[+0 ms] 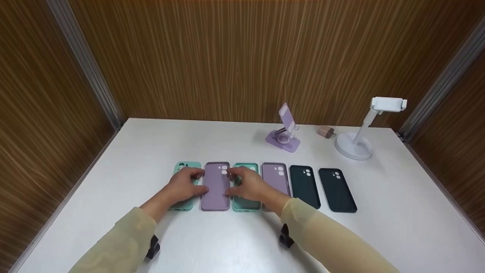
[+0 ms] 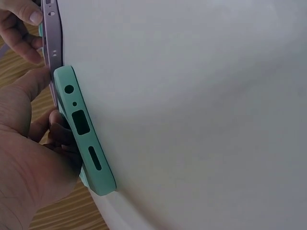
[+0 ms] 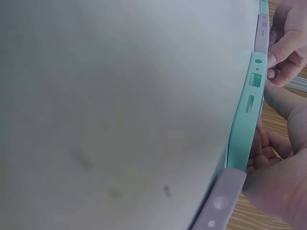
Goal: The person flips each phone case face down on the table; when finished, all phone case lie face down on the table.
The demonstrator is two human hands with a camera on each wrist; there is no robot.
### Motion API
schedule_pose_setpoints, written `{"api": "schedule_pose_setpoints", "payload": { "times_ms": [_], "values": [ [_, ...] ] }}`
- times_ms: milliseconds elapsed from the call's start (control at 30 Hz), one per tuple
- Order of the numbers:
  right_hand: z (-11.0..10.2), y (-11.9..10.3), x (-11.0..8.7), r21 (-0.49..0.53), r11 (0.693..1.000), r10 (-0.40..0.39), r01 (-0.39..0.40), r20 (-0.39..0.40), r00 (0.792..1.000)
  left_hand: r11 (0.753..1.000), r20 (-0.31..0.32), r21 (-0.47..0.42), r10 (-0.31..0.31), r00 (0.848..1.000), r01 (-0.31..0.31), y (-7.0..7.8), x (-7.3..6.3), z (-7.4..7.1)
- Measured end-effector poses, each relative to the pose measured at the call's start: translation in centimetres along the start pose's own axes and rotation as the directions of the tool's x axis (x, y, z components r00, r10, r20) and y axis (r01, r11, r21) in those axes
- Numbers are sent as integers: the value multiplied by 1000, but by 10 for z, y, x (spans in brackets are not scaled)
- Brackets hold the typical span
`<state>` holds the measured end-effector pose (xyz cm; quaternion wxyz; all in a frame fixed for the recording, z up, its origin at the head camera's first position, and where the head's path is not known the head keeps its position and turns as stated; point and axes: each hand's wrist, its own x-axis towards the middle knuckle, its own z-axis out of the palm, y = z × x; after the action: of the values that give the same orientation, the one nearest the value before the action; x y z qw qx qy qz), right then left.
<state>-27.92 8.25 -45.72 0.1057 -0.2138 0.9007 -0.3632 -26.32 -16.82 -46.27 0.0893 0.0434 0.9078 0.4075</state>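
Both sides covered: left hand (image 1: 183, 185) and right hand (image 1: 250, 185) at one purple case (image 1: 216, 199)!
It sits second from left in the row on the bench (image 1: 212, 246), thumbs and fingertips at its long edges, slightly parted; grip or mere touch, I cannot tell. The left hand is over a mint case (image 1: 183, 206), the right over a second mint case (image 1: 246, 204); then a second purple case (image 1: 276, 176) and two dark cases (image 1: 305, 185). Behind: purple stand (image 1: 290, 145), plug (image 1: 325, 131), white stand (image 1: 354, 146).
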Motion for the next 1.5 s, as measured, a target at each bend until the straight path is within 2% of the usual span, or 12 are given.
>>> {"api": "schedule_pose_setpoints", "payload": {
  "times_ms": [233, 500, 733, 967, 1267, 1500],
  "values": [
    [0, 0, 2, 5, 1000, -13, 14, -2, 1000, 1000, -1, 1, -9, 1000, 9, 2, -1, -1],
    [1, 1, 2, 3, 1000, -17, 17, -4, 1000, 1000, -4, 12, 8, 1000, -8, 1, 0, -1],
    [1, 0, 0, -7, 1000, -27, 27, -12, 1000, 999, -33, 14, 42, 999, -42, 6, 1, -2],
    [3, -3, 0, -49, 998, -28, 27, -29, 999, 994, -65, 34, 102, 993, -100, 14, 0, -4],
    [3, -7, -1, -81, 997, 14, -18, -47, 999, 997, -75, 27, 71, 995, -69, 28, -3, -5],
    [4, -9, -1, -96, 993, -68, 65, -27, 997, 999, -86, -21, 40, 996, -42, 32, -8, -6]
  ]
}}
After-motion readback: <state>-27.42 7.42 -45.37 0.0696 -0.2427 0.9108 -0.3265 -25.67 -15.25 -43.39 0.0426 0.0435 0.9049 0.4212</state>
